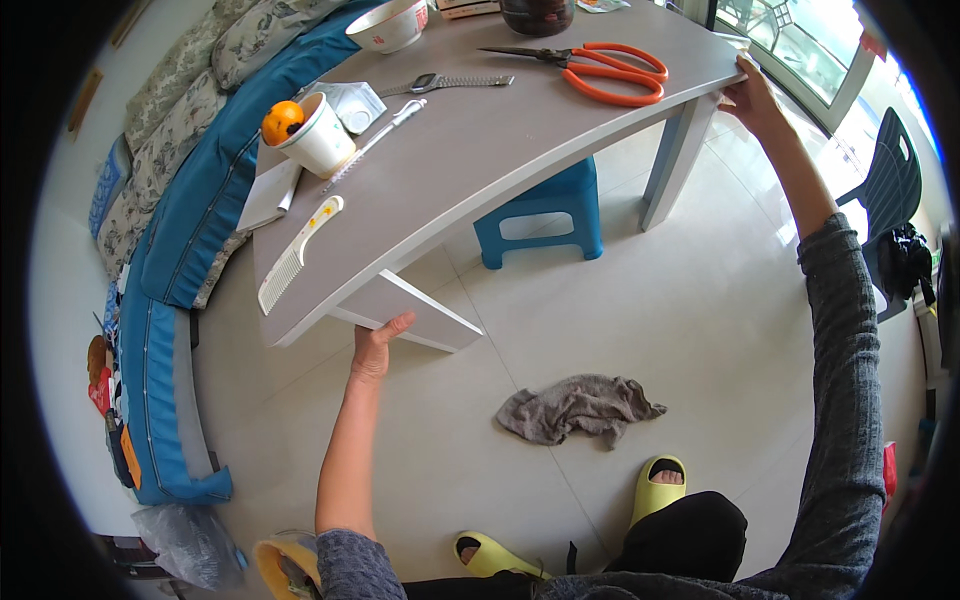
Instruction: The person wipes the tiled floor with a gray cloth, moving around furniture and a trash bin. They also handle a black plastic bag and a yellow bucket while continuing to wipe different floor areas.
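Note:
Before me stands a table with a grey top and white edge (480, 199). My left hand (380, 345) grips the near left table leg (420, 311) just under the top, thumb on its face. At the far right end, my right hand (754, 101) holds the table's corner, fingers partly hidden by it. On the tabletop lie a white comb (300, 251), a pen (375, 146), a metal-band wristwatch (442, 82) and orange-handled scissors (611, 73). A paper cup (322, 146) leans with an orange fruit (283, 122) at its mouth, beside a clear plastic container (356, 109).
A blue plastic stool (540, 217) stands under the table. On the tiled floor lies a crumpled grey cloth (581, 409), ahead of my yellow slippers (656, 491). A blue sofa (199, 202) runs along the left. At right stands a dark chair (892, 176). A bowl (390, 28) sits at the table's back.

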Demonstrator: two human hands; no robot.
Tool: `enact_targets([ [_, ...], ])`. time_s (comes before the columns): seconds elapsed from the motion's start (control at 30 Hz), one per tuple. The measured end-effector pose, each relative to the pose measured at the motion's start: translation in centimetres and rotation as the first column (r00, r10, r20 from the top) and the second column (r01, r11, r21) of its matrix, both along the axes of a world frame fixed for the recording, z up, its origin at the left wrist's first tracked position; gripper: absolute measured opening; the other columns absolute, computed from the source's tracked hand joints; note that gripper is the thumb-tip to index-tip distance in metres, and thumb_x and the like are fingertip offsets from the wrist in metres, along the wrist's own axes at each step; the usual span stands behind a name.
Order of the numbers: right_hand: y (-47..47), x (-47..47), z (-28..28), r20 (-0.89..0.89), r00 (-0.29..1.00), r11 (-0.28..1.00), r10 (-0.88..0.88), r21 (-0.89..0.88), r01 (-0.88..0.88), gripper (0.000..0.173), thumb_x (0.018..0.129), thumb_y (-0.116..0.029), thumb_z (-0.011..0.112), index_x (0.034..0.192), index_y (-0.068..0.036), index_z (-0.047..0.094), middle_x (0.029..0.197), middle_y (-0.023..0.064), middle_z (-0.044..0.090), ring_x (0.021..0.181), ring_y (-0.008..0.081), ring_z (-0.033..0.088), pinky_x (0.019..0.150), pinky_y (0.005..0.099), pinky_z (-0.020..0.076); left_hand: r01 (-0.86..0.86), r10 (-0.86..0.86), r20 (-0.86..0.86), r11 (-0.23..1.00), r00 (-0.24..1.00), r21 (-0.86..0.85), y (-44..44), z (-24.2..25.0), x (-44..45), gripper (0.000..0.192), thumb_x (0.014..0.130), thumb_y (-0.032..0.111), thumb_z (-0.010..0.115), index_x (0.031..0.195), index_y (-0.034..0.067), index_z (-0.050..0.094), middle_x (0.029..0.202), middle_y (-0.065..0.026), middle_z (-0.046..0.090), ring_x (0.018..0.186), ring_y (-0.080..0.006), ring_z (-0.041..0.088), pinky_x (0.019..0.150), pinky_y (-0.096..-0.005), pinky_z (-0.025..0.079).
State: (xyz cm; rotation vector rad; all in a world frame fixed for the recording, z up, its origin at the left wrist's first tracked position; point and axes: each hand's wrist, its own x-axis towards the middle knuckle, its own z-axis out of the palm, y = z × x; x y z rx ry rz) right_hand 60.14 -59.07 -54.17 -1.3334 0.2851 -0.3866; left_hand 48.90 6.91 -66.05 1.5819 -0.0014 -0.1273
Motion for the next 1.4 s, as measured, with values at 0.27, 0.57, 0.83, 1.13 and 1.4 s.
enact_targets([
  [0.27,0.5,0.7,-1.3,0.023,0.998,0.998,0.06,-0.006,-0.06,0.051,0.088,-0.051,0.058,0.115,-0.008,0.054,0.113,0.0128,0.058,0.11,0.0214,0.055,0.086,0.0447,0.0498,-0.046,0.046,0.006,0.998,0.999,-0.038,1.1,0.1,0.4,0.053,0.064,0.007,0.081,0.112,0.005,0.058,0.105,-0.0031,0.057,0.102,-0.0189,0.052,0.093,-0.0335,0.042],
  [0.57,2.6,0.9,-1.4,-0.031,0.993,0.981,0.111,0.162,-0.105,0.049,0.089,-0.046,0.056,0.118,-0.006,0.051,0.111,0.0124,0.058,0.112,0.0242,0.053,0.091,0.0503,0.0455,-0.107,0.108,0.025,0.994,0.994,-0.027,1.8,0.7,-0.3,0.072,0.062,-0.001,0.073,0.129,0.005,0.05,0.121,-0.0072,0.056,0.115,-0.0222,0.049,0.103,-0.0344,0.035],
  [0.83,3.3,0.9,-2.2,0.017,0.962,0.937,0.272,0.224,-0.269,0.047,0.091,-0.046,0.056,0.121,-0.01,0.049,0.115,0.0086,0.055,0.111,0.0206,0.05,0.091,0.0456,0.0427,-0.167,0.166,0.082,0.986,0.983,0.0,5.6,-1.4,-2.7,0.07,0.065,0.002,0.061,0.133,-0.003,0.043,0.134,-0.0124,0.05,0.131,-0.0257,0.039,0.114,-0.0347,0.017],
  [1.13,4.2,0.6,-3.5,0.075,0.93,0.879,0.36,0.306,-0.365,0.066,0.09,-0.055,0.054,0.13,-0.004,0.043,0.122,0.0094,0.053,0.111,0.0174,0.047,0.096,0.0349,0.0378,-0.437,0.457,0.061,0.876,0.887,-0.202,5.4,-1.4,-4.8,0.061,0.073,0.003,0.061,0.131,-0.002,0.045,0.124,-0.0125,0.053,0.119,-0.026,0.046,0.107,-0.0417,0.029],
  [1.4,4.8,-1.5,-2.0,-0.2,0.903,0.925,0.38,0.09,-0.369,0.058,0.094,-0.057,0.044,0.1,0.001,0.053,0.087,0.0048,0.055,0.083,0.0139,0.048,0.078,0.0328,0.0441,-0.649,0.686,0.057,0.71,0.726,-0.274,2.2,-3.2,-4.5,0.041,0.076,0.004,0.06,0.116,0.004,0.055,0.101,-0.0093,0.059,0.091,-0.0217,0.057,0.083,-0.0383,0.046],
])
